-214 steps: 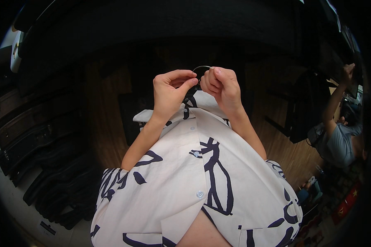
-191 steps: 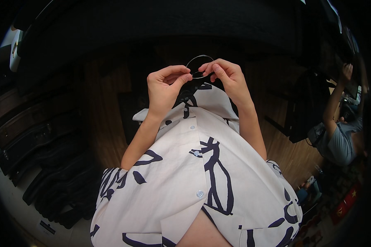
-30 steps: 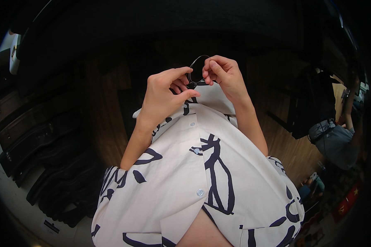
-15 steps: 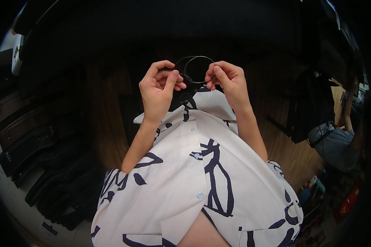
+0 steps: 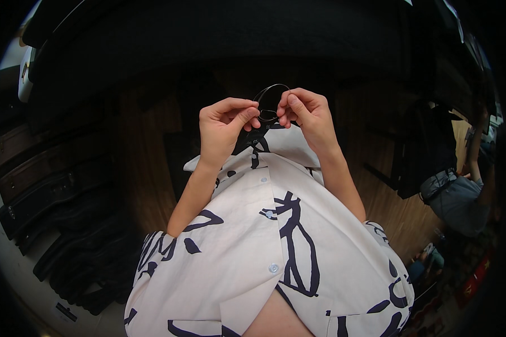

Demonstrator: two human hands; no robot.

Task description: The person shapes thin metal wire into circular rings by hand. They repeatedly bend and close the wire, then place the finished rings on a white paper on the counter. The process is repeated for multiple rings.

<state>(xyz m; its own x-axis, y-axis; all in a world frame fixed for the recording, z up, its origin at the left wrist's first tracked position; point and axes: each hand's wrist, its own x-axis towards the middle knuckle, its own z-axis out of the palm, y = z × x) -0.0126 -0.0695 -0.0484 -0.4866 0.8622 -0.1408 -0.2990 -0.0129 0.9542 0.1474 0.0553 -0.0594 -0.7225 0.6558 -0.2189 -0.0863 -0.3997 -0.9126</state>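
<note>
A loose coil of thin, silvery metal wire [image 5: 271, 86] is held up between my hands, in front of my patterned white shirt. My left hand [image 5: 220, 128] pinches one side of the coil between thumb and forefinger, its other fingers curled. On the opposite side, my right hand [image 5: 311, 116] grips the wire with thumb and fingertips. The loops overlap in the gap between the fingertips, and the wire's ends are too thin to make out.
Long dark cases [image 5: 36, 205] stand in a row along the left. A dark surface [image 5: 236, 45] spans the far side. To the right, a person in grey clothing [image 5: 455, 199] is close by, above the wooden floor [image 5: 396, 224]. A red cloth [image 5: 475, 285] shows at lower right.
My left hand has moved right toward my right hand and now pinches the wire. The coil's loops have become smaller and narrower.
</note>
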